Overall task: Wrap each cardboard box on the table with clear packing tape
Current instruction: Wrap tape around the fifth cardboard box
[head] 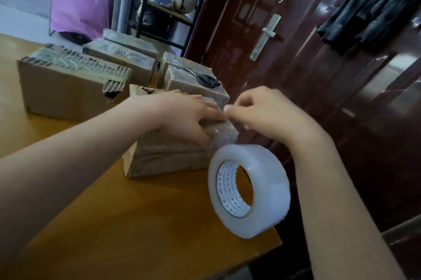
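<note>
The small cardboard box being wrapped stands at the near right part of the wooden surface, close to its right edge. The left hand lies on top of the box with straight fingers that press the clear tape down; it does not curl around anything. The right hand is at the far right corner of the box, and its fingertips pinch what looks like the free strip of tape, so this grip is closed on the tape. The 2 hands almost touch at that corner.

The tape roll stands on its edge just beside the box, to the right and nearer to the person, below the right wrist. The strip seems to run from the roll up to the pinched corner. The right hand is clearly nearer to the roll, so I judge this hand must take the roll or pull the strip next, while the left keeps the box steady.

Behind, 5 other boxes stand together, and black scissors lie on 1 of them, well apart from both hands.
</note>
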A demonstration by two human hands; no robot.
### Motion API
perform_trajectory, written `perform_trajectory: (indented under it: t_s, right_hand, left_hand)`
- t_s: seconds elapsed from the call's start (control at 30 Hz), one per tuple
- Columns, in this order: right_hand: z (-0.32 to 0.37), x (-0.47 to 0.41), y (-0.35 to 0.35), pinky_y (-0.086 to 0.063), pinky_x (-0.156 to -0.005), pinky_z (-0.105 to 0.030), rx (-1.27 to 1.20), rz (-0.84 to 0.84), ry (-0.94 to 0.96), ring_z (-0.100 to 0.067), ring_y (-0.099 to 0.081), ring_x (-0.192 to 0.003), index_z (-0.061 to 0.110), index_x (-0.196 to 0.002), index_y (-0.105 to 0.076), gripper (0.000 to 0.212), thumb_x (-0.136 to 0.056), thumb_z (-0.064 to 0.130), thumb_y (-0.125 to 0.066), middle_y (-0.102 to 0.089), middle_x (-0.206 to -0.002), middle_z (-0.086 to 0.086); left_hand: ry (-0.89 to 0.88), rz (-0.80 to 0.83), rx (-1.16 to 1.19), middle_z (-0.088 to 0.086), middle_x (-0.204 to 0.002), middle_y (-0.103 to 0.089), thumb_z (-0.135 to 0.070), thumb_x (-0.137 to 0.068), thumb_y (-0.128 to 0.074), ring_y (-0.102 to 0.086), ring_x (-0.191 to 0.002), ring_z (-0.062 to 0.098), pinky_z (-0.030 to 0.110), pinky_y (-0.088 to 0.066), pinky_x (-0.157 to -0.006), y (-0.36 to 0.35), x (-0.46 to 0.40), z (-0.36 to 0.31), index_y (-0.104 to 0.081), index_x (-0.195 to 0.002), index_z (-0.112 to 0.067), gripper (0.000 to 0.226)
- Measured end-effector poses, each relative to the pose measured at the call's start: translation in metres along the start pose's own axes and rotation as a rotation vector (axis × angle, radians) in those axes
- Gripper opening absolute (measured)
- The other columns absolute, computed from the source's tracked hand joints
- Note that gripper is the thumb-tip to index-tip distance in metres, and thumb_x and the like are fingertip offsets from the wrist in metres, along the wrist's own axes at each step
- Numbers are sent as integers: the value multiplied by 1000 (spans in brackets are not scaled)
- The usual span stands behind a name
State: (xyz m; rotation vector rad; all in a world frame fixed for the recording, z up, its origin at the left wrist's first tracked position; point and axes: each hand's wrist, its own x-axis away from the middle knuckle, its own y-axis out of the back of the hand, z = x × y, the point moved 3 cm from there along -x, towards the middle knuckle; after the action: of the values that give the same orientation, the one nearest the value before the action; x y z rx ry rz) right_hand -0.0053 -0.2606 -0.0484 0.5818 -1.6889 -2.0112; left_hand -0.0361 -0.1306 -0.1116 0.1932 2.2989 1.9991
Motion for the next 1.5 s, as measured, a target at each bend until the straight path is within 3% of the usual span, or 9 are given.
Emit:
perform_trajectory:
  t_s: [0.17,0.4,0.57,0.63,0.7,0.77,0.87,1.27,1.5]
  right_hand:
    - [-2,-71,9,-57,-81,-46,-92,-230,-27,-34,-69,-82,-2,-87,-68,29,-84,24,-56,-72,-90,-16]
    - [-7,-148,-22,-49,-66,-31,-134,-93,-49,-23,-61,-77,1,-97,-68,24,-86,22,-62,-65,-89,-9]
    - [-13,-156,-36,-28,-50,-30,-78,-48,-42,-19,-42,-58,15,-59,-39,44,-88,36,-64,-36,-67,-5]
    - [-14,-155,-38,-32,-58,-30,-72,-28,-41,-24,-51,-75,18,-58,-34,47,-88,38,-65,-33,-71,-5]
    - [-13,-152,-42,-36,-71,-32,-75,-25,-35,-31,-51,-98,18,-64,-39,42,-89,41,-63,-39,-84,-7]
    - [-12,-151,-45,-37,-79,-35,-101,-66,-48,-34,-49,-111,10,-98,-58,36,-93,45,-56,-45,-118,-12]
    - [-11,-150,-46,-38,-84,-38,-146,-191,-95,-37,-48,-119,7,-128,-47,45,-98,41,-47,-43,-134,-12]
    - [-16,-142,-42,-38,-99,-45,-77,-170,-111,-34,-38,-125,1,-134,-39,41,-99,19,-49,-36,-137,-16]
    - [-22,-124,-30,-35,-73,-38,108,-253,25,-35,-51,-106,3,-126,-45,29,-99,12,-46,-38,-126,-16]
  left_hand:
    - [34,-13,45,-14,-161,-12,-63,-90,-41,-9,-149,14,48,-13,-120,-1,-2,2,-18,-149,-49,65]
    - [32,-59,18,-13,-161,-13,-63,-93,-32,-9,-148,15,43,-10,-121,-3,-2,-7,-17,-150,-45,62]
    - [0,-59,-8,-7,-161,-14,-56,-96,-31,-8,-148,19,43,-11,-121,-2,-4,-8,-18,-151,-41,59]
    - [-12,-68,-10,-2,-161,-17,-56,-95,-32,-10,-148,21,42,-14,-120,-3,-4,-9,-21,-151,-39,59]
    - [-31,-105,4,1,-151,-30,-53,-95,-32,-22,-139,21,39,-25,-114,-2,-3,-10,-29,-149,-36,56]
    - [-41,-148,13,1,-135,-39,-49,-97,-31,-31,-125,19,36,-34,-105,0,-2,-13,-40,-144,-31,51]
    - [-40,-215,-18,-1,-120,-41,-46,-98,-34,-34,-114,17,31,-36,-94,2,-1,-21,-48,-134,-24,45]
    - [-6,-181,6,-8,-138,-34,-70,-69,-2,-28,-125,14,32,-29,-103,-10,-4,-28,-37,-139,-33,87]
    - [11,-186,15,-11,-140,-32,-75,-69,-2,-25,-126,12,32,-25,-104,-11,-1,-33,-36,-140,-34,89]
